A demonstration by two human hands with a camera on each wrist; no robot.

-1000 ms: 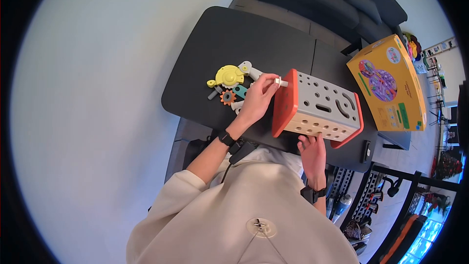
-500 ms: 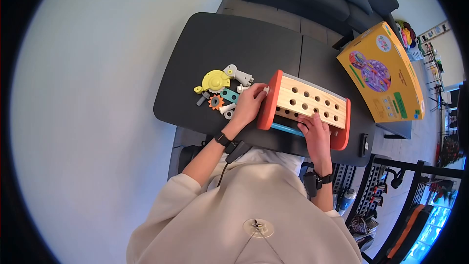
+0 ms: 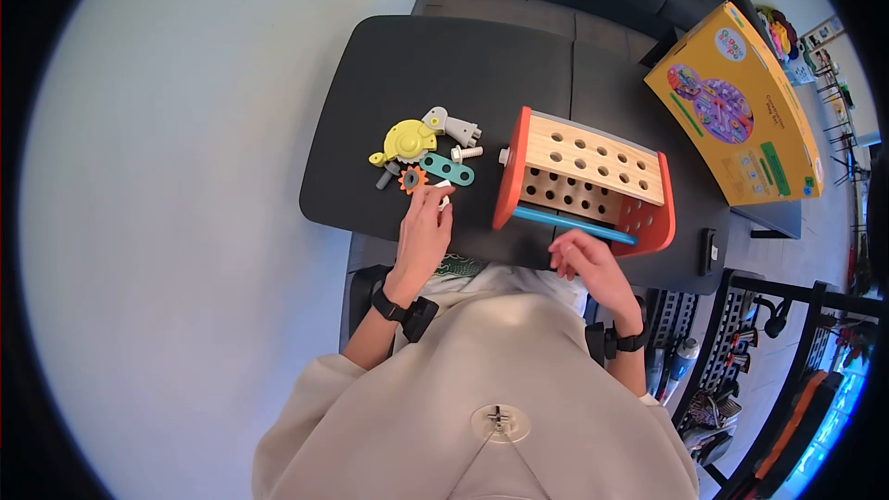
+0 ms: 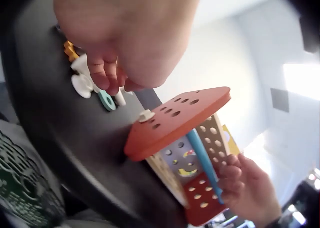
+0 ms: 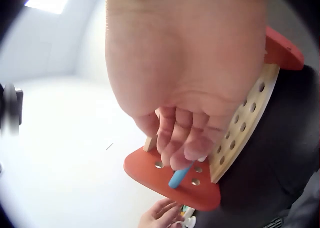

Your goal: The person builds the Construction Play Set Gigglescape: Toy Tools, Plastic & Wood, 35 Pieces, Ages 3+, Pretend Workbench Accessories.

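My left hand (image 3: 424, 231) reaches down over white pieces (image 3: 444, 204), its bent fingertips at or just above them; contact is unclear. Beside them lie a teal strip (image 3: 446, 169), an orange gear (image 3: 413, 179) and a white bolt (image 3: 468, 154). The toolbox, with red ends (image 3: 512, 169), a holed wooden panel (image 3: 593, 159) and a blue rod (image 3: 574, 224), stands on the table. A white bolt head (image 4: 146, 115) sticks out of its near red end in the left wrist view. My right hand (image 3: 597, 273), fingers loosely curled, hangs beside the rod, holding nothing visible.
A yellow saw-like toy (image 3: 407, 141) and a grey piece (image 3: 454, 125) lie at the left of the black table (image 3: 444, 56). Behind the toolbox stands a large yellow box (image 3: 736, 111). A small black object (image 3: 708, 252) is at the right edge.
The toolbox has turned, bringing its wooden panel and blue rod into view. My left hand has let go of the bolt at the red end and moved left; my right hand has come off the toolbox.
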